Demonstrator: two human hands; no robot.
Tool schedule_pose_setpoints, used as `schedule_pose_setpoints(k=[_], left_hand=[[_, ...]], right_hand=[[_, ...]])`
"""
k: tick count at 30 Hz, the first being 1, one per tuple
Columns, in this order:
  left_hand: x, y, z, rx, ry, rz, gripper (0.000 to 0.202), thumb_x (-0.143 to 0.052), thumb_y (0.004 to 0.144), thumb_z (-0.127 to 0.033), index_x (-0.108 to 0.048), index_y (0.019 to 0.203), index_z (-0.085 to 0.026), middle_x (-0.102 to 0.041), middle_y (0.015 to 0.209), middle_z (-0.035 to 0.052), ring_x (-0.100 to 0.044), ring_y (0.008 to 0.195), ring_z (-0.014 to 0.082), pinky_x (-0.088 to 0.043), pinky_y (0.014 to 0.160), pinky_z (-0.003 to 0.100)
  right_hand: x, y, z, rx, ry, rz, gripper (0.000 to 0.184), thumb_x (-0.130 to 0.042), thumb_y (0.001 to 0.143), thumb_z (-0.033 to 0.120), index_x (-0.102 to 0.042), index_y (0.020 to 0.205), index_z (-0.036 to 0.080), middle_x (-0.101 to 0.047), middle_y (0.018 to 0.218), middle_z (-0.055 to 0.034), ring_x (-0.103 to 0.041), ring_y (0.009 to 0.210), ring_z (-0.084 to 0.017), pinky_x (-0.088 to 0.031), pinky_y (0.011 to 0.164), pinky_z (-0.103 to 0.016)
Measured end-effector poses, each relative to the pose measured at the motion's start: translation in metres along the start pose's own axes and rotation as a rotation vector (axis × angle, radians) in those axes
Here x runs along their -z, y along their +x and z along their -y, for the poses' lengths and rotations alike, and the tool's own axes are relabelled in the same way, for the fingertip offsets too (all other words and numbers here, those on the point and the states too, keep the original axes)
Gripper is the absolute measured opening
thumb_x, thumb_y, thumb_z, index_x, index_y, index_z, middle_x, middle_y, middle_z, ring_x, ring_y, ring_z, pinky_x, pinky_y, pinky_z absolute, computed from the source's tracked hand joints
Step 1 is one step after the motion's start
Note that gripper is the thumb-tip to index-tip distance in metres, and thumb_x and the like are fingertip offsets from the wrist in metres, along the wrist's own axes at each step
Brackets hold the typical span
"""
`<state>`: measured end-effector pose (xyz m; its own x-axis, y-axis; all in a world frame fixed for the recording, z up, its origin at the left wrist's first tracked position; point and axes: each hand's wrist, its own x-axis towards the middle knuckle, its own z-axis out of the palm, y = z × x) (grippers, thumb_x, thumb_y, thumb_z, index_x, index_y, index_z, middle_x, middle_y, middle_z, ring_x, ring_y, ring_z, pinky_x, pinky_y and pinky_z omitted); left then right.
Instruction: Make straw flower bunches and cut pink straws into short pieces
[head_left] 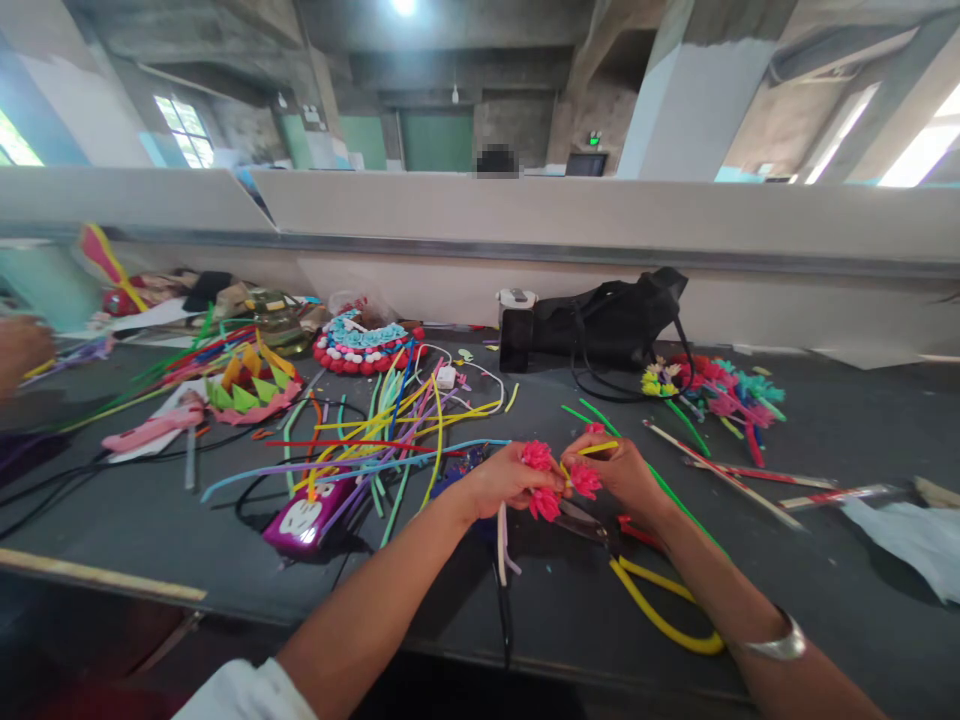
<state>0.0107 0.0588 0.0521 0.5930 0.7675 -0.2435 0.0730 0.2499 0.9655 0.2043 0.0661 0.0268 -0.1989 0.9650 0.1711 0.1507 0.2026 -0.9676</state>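
My left hand (504,478) is closed on a small bunch of bright pink flowers (543,503), whose heads stick out past the fingers. Close by on the right, my right hand (622,470) pinches a short yellow stem (600,448) that looks like a pipe cleaner. Another pink flower (586,479) sits between the two hands; which fingers bear it is unclear. Scissors with yellow handles (664,610) lie on the table beneath my hands, their blades partly hidden. Pale stems (503,545) show just below my left hand.
Loose coloured stems (397,400) spread left of my hands, over a purple power-strip-like box (309,520). A pink glue gun (150,428) and paper crown (253,392) lie farther left. Behind are a black bag (607,325) and finished flowers (720,385). Another person's hand (22,352) shows far left.
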Motion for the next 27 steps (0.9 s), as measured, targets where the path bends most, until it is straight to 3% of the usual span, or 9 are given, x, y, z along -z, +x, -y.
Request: schedule_pose_setpoints(k=[5, 8, 13, 17, 21, 24, 27], left_hand=[[-0.004, 0.003, 0.006, -0.003, 0.073, -0.017, 0.015, -0.069, 0.058, -0.025, -0.062, 0.060, -0.013, -0.044, 0.046, -0.0053, -0.030, 0.038, 0.0038, -0.014, 0.039, 0.021], [-0.007, 0.009, 0.013, -0.010, 0.066, -0.084, 0.016, -0.067, 0.057, -0.022, -0.053, 0.052, -0.015, -0.038, 0.042, -0.0072, -0.026, 0.037, 0.0034, -0.013, 0.038, 0.021], [-0.007, 0.016, 0.017, -0.037, 0.014, -0.295, 0.011, -0.061, 0.059, -0.019, -0.052, 0.054, -0.016, -0.038, 0.042, -0.0072, -0.027, 0.036, 0.0031, -0.014, 0.037, 0.019], [-0.007, 0.017, 0.015, -0.088, -0.143, -0.376, 0.011, -0.060, 0.063, -0.022, -0.052, 0.058, -0.016, -0.038, 0.042, -0.0069, -0.025, 0.035, 0.0030, -0.012, 0.036, 0.020], [-0.004, 0.017, 0.013, -0.097, -0.357, -0.320, 0.014, -0.061, 0.065, -0.024, -0.050, 0.060, -0.016, -0.037, 0.041, -0.0081, -0.021, 0.033, 0.0019, -0.009, 0.037, 0.019], [0.000, 0.017, 0.013, -0.118, -0.494, -0.251, 0.013, -0.064, 0.062, -0.023, -0.052, 0.064, -0.016, -0.033, 0.040, -0.0102, -0.016, 0.032, 0.0008, -0.009, 0.036, 0.018], [0.003, 0.017, 0.013, -0.118, -0.541, -0.146, 0.014, -0.065, 0.059, -0.021, -0.056, 0.067, -0.015, -0.043, 0.046, -0.0083, -0.018, 0.031, 0.0000, -0.010, 0.035, 0.018]], right_hand=[[0.003, -0.001, -0.001, 0.000, -0.011, 0.081, 0.022, -0.075, 0.069, 0.038, -0.071, 0.068, 0.017, -0.067, 0.064, -0.0012, -0.059, 0.060, -0.015, -0.048, 0.058, -0.026], [0.003, -0.004, 0.002, 0.042, -0.024, 0.065, 0.020, -0.074, 0.072, 0.037, -0.071, 0.068, 0.018, -0.067, 0.063, -0.0004, -0.059, 0.058, -0.015, -0.047, 0.056, -0.025], [-0.001, -0.011, 0.013, 0.302, -0.145, -0.018, 0.014, -0.071, 0.078, 0.031, -0.072, 0.070, 0.021, -0.068, 0.069, -0.0021, -0.062, 0.066, -0.017, -0.049, 0.064, -0.029], [-0.007, -0.016, 0.016, 0.457, -0.316, 0.009, 0.011, -0.070, 0.082, 0.030, -0.073, 0.075, 0.023, -0.068, 0.071, -0.0036, -0.062, 0.068, -0.019, -0.049, 0.065, -0.032], [-0.009, -0.017, 0.015, 0.460, -0.385, 0.000, 0.014, -0.065, 0.085, 0.028, -0.073, 0.075, 0.023, -0.066, 0.069, -0.0025, -0.061, 0.065, -0.018, -0.047, 0.062, -0.030], [-0.009, -0.014, 0.011, 0.342, -0.357, -0.078, 0.018, -0.066, 0.082, 0.030, -0.070, 0.068, 0.020, -0.065, 0.066, -0.0016, -0.059, 0.063, -0.017, -0.045, 0.059, -0.027], [-0.007, -0.009, 0.005, 0.198, -0.238, -0.128, 0.020, -0.069, 0.076, 0.032, -0.066, 0.062, 0.019, -0.061, 0.060, 0.0000, -0.055, 0.058, -0.015, -0.042, 0.054, -0.025]])
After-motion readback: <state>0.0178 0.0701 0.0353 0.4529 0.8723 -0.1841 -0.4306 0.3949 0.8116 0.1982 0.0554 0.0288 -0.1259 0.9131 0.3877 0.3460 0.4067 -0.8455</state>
